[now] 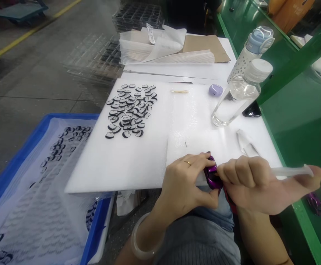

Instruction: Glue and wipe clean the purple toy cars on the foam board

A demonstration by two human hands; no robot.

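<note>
Pinching a glossy, rounded purple piece between thumb and fingers of the left hand, at the near edge of the matte white foam. Curling the fingers of the right hand around a smooth, whitish stick, thumb outstretched. Hiding the stick's inner end and part of the piece, leaving any contact hard to make out.

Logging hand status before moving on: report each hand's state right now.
Left hand: closed, holding a glossy purple, curved, plastic-looking piece.
Right hand: closed, apparently around a slim, straight, whitish rod.
</note>
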